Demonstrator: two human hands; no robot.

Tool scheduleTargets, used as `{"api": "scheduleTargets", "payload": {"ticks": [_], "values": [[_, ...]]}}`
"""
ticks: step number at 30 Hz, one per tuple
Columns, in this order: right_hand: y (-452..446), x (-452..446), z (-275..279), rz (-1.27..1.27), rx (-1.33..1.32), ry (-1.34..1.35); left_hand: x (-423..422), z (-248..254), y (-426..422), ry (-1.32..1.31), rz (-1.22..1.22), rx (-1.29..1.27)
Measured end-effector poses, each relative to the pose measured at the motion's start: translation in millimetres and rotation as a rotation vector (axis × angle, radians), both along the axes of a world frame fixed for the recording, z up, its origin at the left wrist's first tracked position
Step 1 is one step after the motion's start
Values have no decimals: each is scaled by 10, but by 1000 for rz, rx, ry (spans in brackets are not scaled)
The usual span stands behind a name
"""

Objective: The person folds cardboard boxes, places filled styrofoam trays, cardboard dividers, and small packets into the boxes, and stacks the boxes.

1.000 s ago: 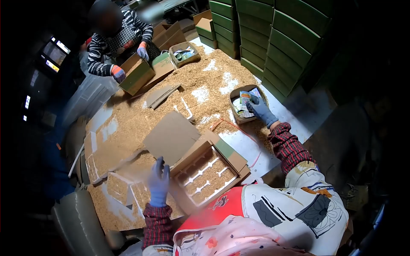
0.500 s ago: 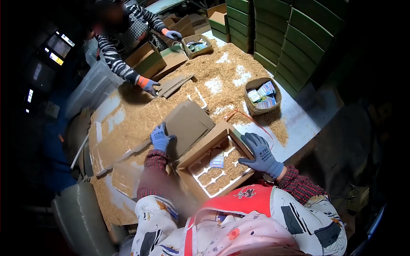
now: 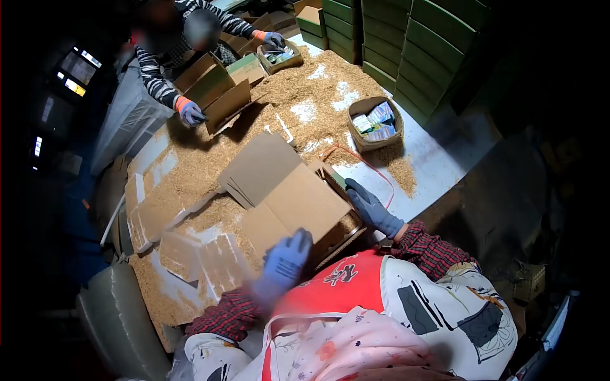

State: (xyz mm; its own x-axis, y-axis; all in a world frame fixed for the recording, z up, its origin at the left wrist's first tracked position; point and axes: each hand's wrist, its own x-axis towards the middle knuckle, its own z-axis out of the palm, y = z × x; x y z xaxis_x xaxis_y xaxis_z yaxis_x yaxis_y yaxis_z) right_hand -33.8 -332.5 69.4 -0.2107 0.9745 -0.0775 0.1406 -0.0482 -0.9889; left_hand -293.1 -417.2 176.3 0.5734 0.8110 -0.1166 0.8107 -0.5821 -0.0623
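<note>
left hand [image 3: 283, 261], blurred, open over near edge of flap [image 3: 305, 206], contact unclear | right hand [image 3: 373, 208], open, against carton's right side | carton [image 3: 335, 246] between hands | basket [image 3: 375, 144] of packets [image 3: 381, 114] beyond right hand

- The white desk strewn with wood shavings [image 3: 435, 159] is brightly lit, its surroundings nearly black.
- Small bright panes glow at upper left.
- A dark shadow crosses the desk's right end.
- The blue-gloved left hand [image 3: 281, 263] is motion-blurred.
- Lines bend strongly toward the edges, with black corners.
</note>
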Motion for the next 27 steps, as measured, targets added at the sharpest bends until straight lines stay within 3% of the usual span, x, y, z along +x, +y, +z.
{"api": "scheduleTargets", "payload": {"ticks": [2, 4, 8, 10, 12, 14, 16, 17, 19, 20, 22, 25, 26, 27], "values": [[22, -6, -41, -21, -14, 29, 225, -466, -115, 53, -8, -69], [8, 28, -77, 39, -172, 75, 259, -520, 20, -57, 7, -187], [26, 58, -190, 94, -11, 76, 280, -644, 114, -268, 60, -582], [58, 110, -156, 123, -38, 75, 204, -643, 28, -306, 110, -515], [232, 157, -130, 156, -31, 84, 52, -489, 12, -555, 88, -346], [434, 253, -171, 191, -519, 346, -81, -229, -98, -899, 308, -115], [554, 284, -424, 232, -502, 295, -315, -507, -263, -1166, 670, 295], [604, 244, -758, 357, -261, 228, -439, -717, -367, -1161, 717, 379], [549, 75, -541, 522, -147, -155, -439, -952, -527, -1157, 859, 176], [451, 14, -371, 371, -201, -287, -366, -1058, -569, -1082, 902, 113], [339, -226, -314, 364, -76, -572, -177, -1075, -534, -833, 953, 79], [315, -296, -285, 317, -162, -485, -36, -970, -370, -524, 987, 107], [272, -320, -356, 287, -134, -409, 9, -1138, -307, -877, 1112, 149], [138, -294, 112, 277, -193, -317, -73, -1231, -289, -1096, 1120, -87]]}}
